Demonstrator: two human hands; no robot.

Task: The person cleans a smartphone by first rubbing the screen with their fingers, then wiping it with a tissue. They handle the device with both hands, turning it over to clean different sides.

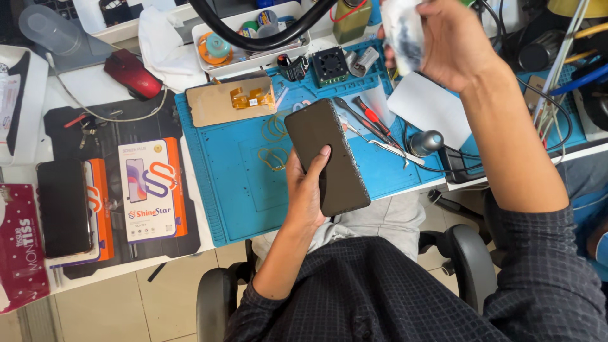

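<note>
My left hand (307,190) grips a dark phone (326,158) from beneath, thumb on its black screen, holding it tilted over the blue work mat (221,183). Raised at the top right, my right hand (453,41) is closed on a crumpled white wipe (402,28) with dark smudges, well above the phone. On the mat lie a brown panel with a gold flex cable (231,101), two thin loops of wire or band (273,142), a red-handled screwdriver (373,119) and tweezers (386,145).
Left of the mat sit two orange-and-white boxes (152,190), a black phone (63,206) on one of them, keys (88,123) and a red mouse (133,73). A white parts tray (250,44), small fan (330,64), white sheet (430,104), cables and chair arms (468,253) surround me.
</note>
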